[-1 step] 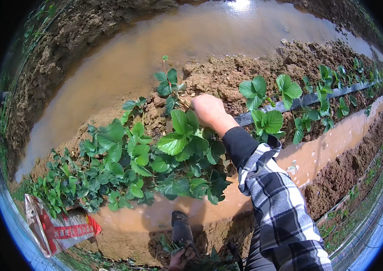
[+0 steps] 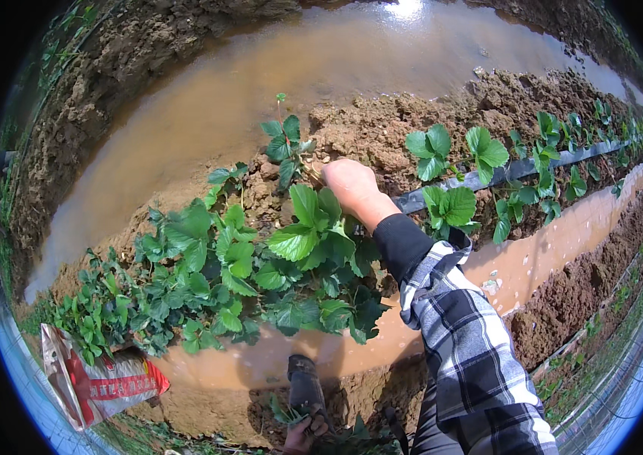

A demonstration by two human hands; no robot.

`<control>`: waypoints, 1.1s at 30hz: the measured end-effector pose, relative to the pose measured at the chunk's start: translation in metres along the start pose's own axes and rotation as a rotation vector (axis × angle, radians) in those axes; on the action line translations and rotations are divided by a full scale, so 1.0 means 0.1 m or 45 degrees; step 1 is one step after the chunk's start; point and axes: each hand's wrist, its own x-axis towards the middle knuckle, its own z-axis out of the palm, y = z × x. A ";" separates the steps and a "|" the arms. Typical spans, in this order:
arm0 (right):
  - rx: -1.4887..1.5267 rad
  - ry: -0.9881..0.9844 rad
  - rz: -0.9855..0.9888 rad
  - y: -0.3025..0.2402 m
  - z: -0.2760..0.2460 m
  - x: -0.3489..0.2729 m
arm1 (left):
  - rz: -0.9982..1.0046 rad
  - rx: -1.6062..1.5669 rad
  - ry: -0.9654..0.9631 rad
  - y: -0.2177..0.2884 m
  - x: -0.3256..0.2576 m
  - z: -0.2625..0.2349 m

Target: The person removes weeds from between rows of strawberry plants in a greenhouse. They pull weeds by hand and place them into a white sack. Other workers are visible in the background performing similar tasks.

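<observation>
My right hand (image 2: 352,184) reaches onto the muddy bed, its fingers closed round the base of a small strawberry seedling (image 2: 283,144). The seedling's dark leaves lean out to the left toward the water, and its fingertip end is partly hidden. Just below the hand grows a leafy strawberry plant (image 2: 302,235). Down at the lower edge, my left hand (image 2: 300,438) is closed on a small bunch of strawberry seedlings (image 2: 285,414), seen only in part.
Muddy water (image 2: 207,114) fills the far furrow, and a nearer furrow (image 2: 549,258) also holds water. A black drip tape (image 2: 515,168) runs along the bed between planted seedlings. Dense plants (image 2: 185,280) crowd the left. A red and white sack (image 2: 113,387) lies lower left, near a boot (image 2: 302,368).
</observation>
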 end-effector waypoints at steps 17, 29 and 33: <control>0.659 0.645 0.737 0.28 0.41 -0.37 | 0.079 0.269 0.320 -0.01 0.02 0.04; 0.074 0.286 -0.613 0.17 0.23 -0.36 | 0.116 0.405 0.468 -0.04 0.00 0.05; 0.371 0.530 -0.350 0.34 0.17 -0.34 | 0.128 0.425 0.494 -0.06 0.00 0.05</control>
